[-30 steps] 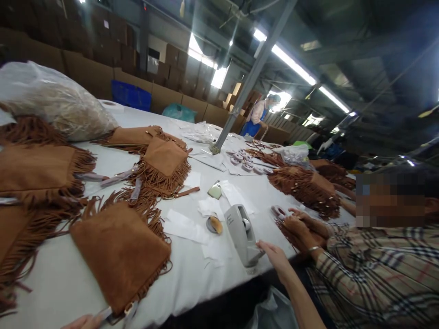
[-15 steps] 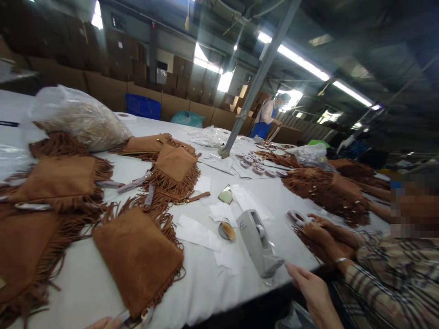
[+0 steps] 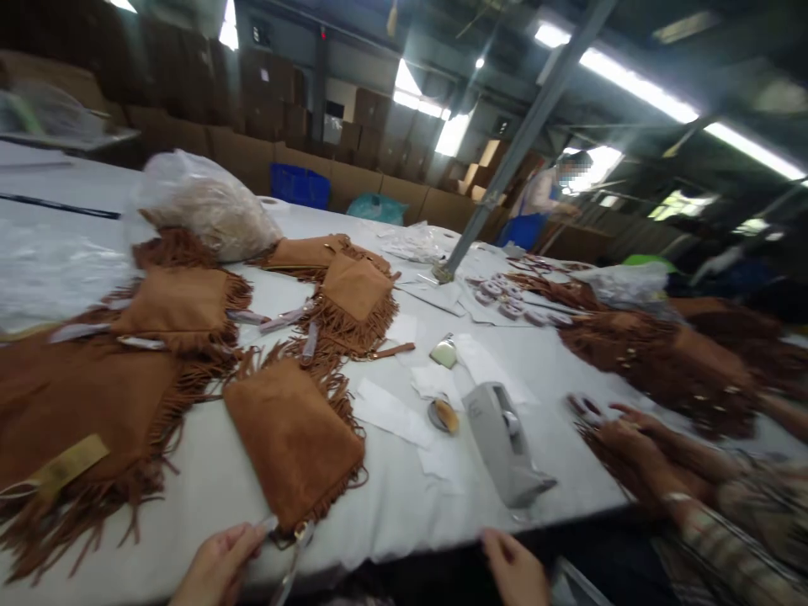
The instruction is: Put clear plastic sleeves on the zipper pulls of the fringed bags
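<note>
My left hand (image 3: 220, 562) is closed in a pinch on a whitish wrapped strip (image 3: 270, 523) at the near corner of a brown fringed suede bag (image 3: 294, 442). Beside that strip, a metal clasp (image 3: 304, 532) sits on the bag's corner, and a pale strap (image 3: 287, 576) hangs from it past the table edge. My right hand (image 3: 516, 571) is just off the table edge, below the grey tape dispenser (image 3: 505, 442) and apart from it. Its fingers are drawn together; whether a piece of tape is between them is too blurred to tell.
More fringed bags (image 3: 94, 404) lie to the left, near a plastic-wrapped bundle (image 3: 205, 206). White paper pieces (image 3: 391, 412) and a round tin (image 3: 443, 416) lie beside the dispenser. A metal post (image 3: 523, 135) rises from the table. At right, a co-worker's hands (image 3: 631, 438) work over brown fringe.
My right hand has left the dispenser's front end and moved left along the table edge. My left hand has come further into view at the bag's corner. The view has turned left.
</note>
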`<state>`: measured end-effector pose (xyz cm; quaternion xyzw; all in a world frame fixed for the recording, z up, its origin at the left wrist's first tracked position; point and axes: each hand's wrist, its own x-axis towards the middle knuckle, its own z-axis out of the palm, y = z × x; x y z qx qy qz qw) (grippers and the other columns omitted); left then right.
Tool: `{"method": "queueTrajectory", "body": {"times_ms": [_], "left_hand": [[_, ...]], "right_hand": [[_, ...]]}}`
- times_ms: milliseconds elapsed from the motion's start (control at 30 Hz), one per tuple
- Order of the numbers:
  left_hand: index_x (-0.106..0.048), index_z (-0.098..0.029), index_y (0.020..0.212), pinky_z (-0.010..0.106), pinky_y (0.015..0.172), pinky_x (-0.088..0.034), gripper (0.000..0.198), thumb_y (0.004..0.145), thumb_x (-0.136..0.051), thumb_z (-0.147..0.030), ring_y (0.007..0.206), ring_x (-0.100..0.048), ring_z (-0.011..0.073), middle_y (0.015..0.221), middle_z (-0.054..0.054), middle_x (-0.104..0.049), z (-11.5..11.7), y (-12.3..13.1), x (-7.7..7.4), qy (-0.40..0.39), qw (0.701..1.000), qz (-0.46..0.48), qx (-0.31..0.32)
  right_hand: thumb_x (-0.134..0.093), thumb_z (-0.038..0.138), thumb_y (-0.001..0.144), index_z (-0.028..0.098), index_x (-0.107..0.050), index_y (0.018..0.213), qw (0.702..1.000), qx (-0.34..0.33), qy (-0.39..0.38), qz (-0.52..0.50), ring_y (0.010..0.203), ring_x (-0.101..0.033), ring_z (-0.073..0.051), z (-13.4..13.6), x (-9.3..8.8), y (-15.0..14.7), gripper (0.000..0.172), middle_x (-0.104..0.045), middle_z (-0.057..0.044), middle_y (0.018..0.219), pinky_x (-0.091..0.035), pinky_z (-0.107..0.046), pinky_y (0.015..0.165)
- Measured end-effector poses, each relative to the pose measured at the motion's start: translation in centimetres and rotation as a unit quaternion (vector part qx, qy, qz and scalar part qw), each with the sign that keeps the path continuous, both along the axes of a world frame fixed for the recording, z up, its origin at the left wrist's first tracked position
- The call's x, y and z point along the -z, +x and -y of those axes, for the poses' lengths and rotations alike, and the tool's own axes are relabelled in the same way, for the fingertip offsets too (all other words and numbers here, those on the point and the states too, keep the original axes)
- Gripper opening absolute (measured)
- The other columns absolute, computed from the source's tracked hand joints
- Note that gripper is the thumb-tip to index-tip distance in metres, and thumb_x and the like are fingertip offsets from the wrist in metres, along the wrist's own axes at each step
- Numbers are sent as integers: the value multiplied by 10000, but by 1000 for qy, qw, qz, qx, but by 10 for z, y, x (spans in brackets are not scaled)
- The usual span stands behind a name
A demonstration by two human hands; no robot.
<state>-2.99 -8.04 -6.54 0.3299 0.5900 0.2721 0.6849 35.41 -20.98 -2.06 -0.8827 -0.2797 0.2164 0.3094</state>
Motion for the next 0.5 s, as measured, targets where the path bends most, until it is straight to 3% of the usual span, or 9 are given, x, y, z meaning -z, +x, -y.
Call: {"method": "queueTrajectory", "body": {"times_ms": [100,233,367,500], "left_hand": [[-392,-211,521,201,387,-116,591,551,-569,-774,356,-155,53,372,-111,-237,0,-3,8,29,997,-65,4],[-474,-182,589,214,496,-289,515,693,-528,-683,510,-343,102,514,-66,-359,6,-3,-7,155,983,-82,49],[-436,-190,597,221,541,-301,455,802,-440,-596,571,-376,117,557,-51,-371,4,1,-16,219,966,-135,40],[-431,-196,605,231,547,-280,385,868,-398,-474,558,-421,123,541,-39,-427,9,3,-11,261,947,-182,55]], "right_hand": [[-529,585,694,164,-690,692,985,-125,34,-115,599,-589,-224,-35,-2,-79,451,-625,-38,542,-456,-291,545],[-564,565,742,143,-656,714,927,-249,57,-275,503,-478,-117,-78,-12,-162,434,-555,7,552,-375,-217,477],[-572,537,760,144,-635,681,876,-339,55,-339,486,-433,-93,-110,-20,-212,407,-525,21,543,-339,-198,463],[-556,538,757,138,-637,618,868,-388,35,-307,478,-427,-97,-130,-16,-234,431,-538,12,525,-328,-198,447]]}}
